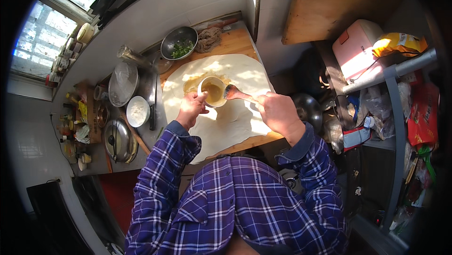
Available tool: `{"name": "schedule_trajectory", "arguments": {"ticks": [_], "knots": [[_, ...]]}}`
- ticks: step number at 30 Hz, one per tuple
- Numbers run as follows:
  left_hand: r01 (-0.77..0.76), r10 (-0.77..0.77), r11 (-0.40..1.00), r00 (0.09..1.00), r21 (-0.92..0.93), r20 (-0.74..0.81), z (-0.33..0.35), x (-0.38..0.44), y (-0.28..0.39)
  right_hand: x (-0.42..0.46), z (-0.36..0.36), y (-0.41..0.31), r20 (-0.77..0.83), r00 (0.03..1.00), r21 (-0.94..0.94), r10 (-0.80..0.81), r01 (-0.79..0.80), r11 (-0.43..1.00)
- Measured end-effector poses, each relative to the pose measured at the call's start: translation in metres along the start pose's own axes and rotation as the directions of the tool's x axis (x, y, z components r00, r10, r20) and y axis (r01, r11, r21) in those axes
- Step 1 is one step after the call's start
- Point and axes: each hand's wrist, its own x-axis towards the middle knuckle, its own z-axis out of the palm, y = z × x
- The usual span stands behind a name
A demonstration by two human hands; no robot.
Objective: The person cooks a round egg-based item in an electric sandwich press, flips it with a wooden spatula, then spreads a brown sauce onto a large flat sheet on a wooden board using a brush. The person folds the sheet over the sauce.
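A large sheet of rolled-out dough (233, 128) lies over a wooden board (240, 45), hanging past its near edge. My left hand (192, 108) grips a white bowl (203, 87) by its rim, above the dough. Brownish-yellow paste (214, 93) coats the inside of the bowl. With my right hand (280, 113) I hold the handle of a wooden spoon (238, 93), its dark-stained head at the bowl's right rim. A wet yellowish patch of paste (190, 84) is spread on the dough behind the bowl.
At the back stands a metal bowl of chopped greens (179, 43) beside a crumpled cloth (208, 39). To the left are a bowl of flour (138, 111), a knife (152, 117), a rolling pin (136, 131) and a lidded pan (120, 140). A dark wok (306, 110) and a metal shelf (395, 113) stand right.
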Motion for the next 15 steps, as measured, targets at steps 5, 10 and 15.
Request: {"name": "schedule_trajectory", "arguments": {"ticks": [5, 10, 15], "knots": [[-0.037, 0.043, 0.992, 0.998, 0.119, -0.041, 0.023, 0.011, 0.013, 0.034, 0.011, -0.009, -0.074, 0.991, 0.076, -0.114, 0.12, 0.99], [-0.058, 0.072, 0.978, 0.995, 0.2, -0.068, 0.034, 0.028, 0.011, 0.052, 0.023, 0.01, -0.262, 0.924, 0.049, -0.277, 0.3, 0.953], [-0.14, 0.155, 0.958, 0.987, 0.251, -0.043, 0.046, 0.033, 0.018, 0.052, -0.003, 0.015, -0.183, 0.959, 0.089, -0.218, 0.237, 0.968]]}}
